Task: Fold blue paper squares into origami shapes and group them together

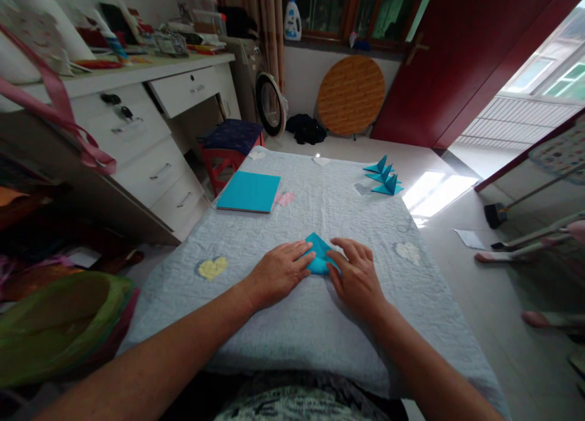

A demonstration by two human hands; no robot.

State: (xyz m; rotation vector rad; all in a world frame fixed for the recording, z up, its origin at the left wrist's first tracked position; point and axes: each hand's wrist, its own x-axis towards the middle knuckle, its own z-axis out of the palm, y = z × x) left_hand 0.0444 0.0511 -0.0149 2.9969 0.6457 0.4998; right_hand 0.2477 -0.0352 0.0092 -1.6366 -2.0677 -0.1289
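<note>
A small piece of folded blue origami paper (315, 243) lies on the cloth-covered table in front of me, its pointed corner facing away. My left hand (284, 268) rests on its left side, fingers stretched flat over the paper. At the right edge, my right hand (359, 275) has its thumb and index finger on the paper, with the other fingers raised and bent. Fingers cover parts of the folds. Farther left sits a stack of square blue paper (250, 191). Several finished blue folded-paper shapes (387, 184) with upright points stand in a row at the far right.
A pale quilted cloth (347, 214) with heart patches covers the table. Left of it are a white desk (150, 147), a red stool (223, 159) and a bin with a green liner (59, 323). A round wooden tabletop (351, 95) leans against the back wall.
</note>
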